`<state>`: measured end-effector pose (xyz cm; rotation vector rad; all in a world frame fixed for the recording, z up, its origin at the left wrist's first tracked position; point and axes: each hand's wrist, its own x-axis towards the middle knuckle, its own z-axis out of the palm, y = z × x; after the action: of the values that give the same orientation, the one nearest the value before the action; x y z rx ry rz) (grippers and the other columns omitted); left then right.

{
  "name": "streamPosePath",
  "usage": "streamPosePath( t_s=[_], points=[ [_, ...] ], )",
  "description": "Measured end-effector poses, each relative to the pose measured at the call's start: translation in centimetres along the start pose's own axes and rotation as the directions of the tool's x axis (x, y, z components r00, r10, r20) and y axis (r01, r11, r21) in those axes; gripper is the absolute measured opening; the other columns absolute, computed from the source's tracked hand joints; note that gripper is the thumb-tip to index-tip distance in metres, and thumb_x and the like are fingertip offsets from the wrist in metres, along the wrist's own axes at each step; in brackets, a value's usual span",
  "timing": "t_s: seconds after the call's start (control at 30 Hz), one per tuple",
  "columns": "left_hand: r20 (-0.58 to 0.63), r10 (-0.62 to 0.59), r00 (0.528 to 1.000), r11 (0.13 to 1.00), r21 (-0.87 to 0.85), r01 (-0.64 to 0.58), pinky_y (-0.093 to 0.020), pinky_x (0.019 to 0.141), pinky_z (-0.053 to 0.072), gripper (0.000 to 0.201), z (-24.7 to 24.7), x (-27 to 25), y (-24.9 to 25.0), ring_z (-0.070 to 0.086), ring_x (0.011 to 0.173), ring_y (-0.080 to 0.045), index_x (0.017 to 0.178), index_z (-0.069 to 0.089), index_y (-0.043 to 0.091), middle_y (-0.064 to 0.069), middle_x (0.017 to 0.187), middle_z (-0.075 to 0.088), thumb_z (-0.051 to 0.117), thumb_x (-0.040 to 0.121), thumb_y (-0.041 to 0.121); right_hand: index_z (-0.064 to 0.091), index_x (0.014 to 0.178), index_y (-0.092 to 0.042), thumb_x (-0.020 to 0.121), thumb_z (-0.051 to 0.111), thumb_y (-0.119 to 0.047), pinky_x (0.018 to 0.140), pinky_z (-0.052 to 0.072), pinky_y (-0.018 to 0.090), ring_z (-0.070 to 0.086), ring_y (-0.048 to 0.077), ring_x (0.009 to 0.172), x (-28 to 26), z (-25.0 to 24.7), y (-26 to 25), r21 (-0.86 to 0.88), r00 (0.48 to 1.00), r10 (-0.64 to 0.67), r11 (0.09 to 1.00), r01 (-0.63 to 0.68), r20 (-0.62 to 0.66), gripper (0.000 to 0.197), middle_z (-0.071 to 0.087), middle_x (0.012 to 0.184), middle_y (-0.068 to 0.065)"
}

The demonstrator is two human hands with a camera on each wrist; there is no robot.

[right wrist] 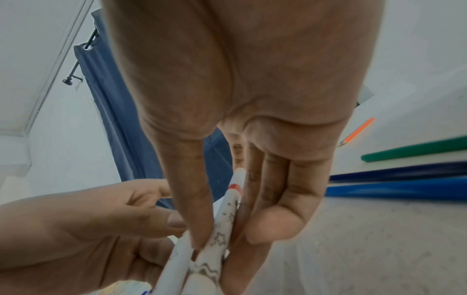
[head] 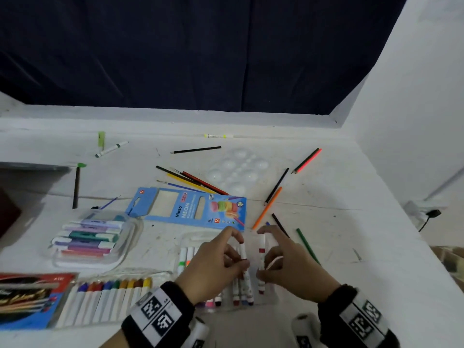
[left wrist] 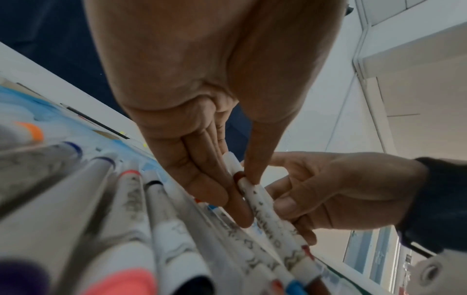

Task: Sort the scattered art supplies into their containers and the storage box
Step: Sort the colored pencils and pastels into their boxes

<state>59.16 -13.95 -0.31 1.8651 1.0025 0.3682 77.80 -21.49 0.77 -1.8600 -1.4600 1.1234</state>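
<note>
Wristbands (head: 160,315) with printed codes sit nearest, one on each arm. Just beyond them the left hand (head: 213,264) pinches a white marker (head: 243,251) with a dark red band between thumb and fingers, while the right hand (head: 288,262) pinches a second marker (head: 261,257) with a red band by its barrel. Both grips are closed on their markers, held side by side over the clear marker tray (head: 185,241), probably so each can be lined up with the row already lying there and slotted in. From the left wrist, that row of markers (left wrist: 131,209) lies close together, caps pointing the same way, which suggests this tray is nearly full.

Left of the hands on the counter (head: 351,285), a crayon set (head: 110,300) and a case of pastel pens (head: 90,239) look already packed. Farther out lies the empty blue pencil box (head: 190,207), and around it loose pencils (head: 200,183) remain scattered, beside a white palette (head: 238,169). Those pencils look like the bulk of what remains. Farthest back, a green marker (head: 111,148) rests near the wall.
</note>
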Motion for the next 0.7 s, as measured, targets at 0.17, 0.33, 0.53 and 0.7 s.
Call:
streamPosePath(
  t_s=[0.17, 0.33, 0.53, 0.7],
  points=[
    [-0.001, -0.029, 1.000, 0.995, 0.099, 0.029, -0.023, 0.076, 0.059, 0.036, 0.4, 0.7, 0.0, 0.068, 0.074, 0.001, 0.112, 0.054, 0.036, 0.009, 0.082, 0.071, 0.078, 0.085, 0.030, 0.038, 0.125, -0.044, 0.076, 0.083, -0.017, 0.069, 0.060, 0.027, 0.069, 0.016, 0.070, 0.7, 0.0, 0.1, -0.100, 0.996, 0.006, 0.995, 0.002, 0.086, 0.072, 0.068, 0.084, 0.001],
    [0.019, -0.026, 0.999, 0.969, 0.246, 0.020, -0.020, 0.076, 0.057, 0.061, 0.2, 0.9, 0.2, 0.065, 0.076, -0.002, 0.129, 0.059, 0.032, 0.015, 0.091, 0.066, 0.087, 0.074, 0.035, 0.039, 0.127, -0.039, 0.077, 0.083, -0.023, 0.068, 0.061, 0.030, 0.067, 0.017, 0.069, 1.2, -0.1, 0.0, -0.138, 0.993, 0.007, 0.990, 0.010, 0.121, 0.069, 0.069, 0.086, 0.002],
    [0.081, -0.005, 0.997, 0.843, 0.537, -0.040, -0.030, 0.090, 0.050, 0.072, 0.1, 0.9, 0.6, 0.052, 0.098, -0.009, 0.136, 0.053, 0.030, 0.008, 0.116, 0.053, 0.081, 0.073, 0.053, 0.039, 0.136, -0.036, 0.081, 0.077, -0.031, 0.077, 0.054, 0.023, 0.063, 0.005, 0.075, 1.1, -0.8, -1.0, -0.397, 0.990, -0.070, 0.911, 0.113, 0.123, 0.067, 0.068, 0.091, -0.007],
    [0.140, 0.041, 0.989, 0.757, 0.642, -0.122, -0.032, 0.085, 0.050, 0.071, 0.2, 1.2, 0.4, 0.050, 0.099, -0.012, 0.127, 0.057, 0.029, 0.009, 0.112, 0.045, 0.075, 0.070, 0.066, 0.037, 0.143, -0.030, 0.077, 0.077, -0.048, 0.092, 0.048, 0.029, 0.052, 0.009, 0.100, 1.5, -1.2, -1.4, -0.609, 0.984, -0.074, 0.777, 0.159, 0.163, 0.079, 0.055, 0.126, -0.006]
  ],
)
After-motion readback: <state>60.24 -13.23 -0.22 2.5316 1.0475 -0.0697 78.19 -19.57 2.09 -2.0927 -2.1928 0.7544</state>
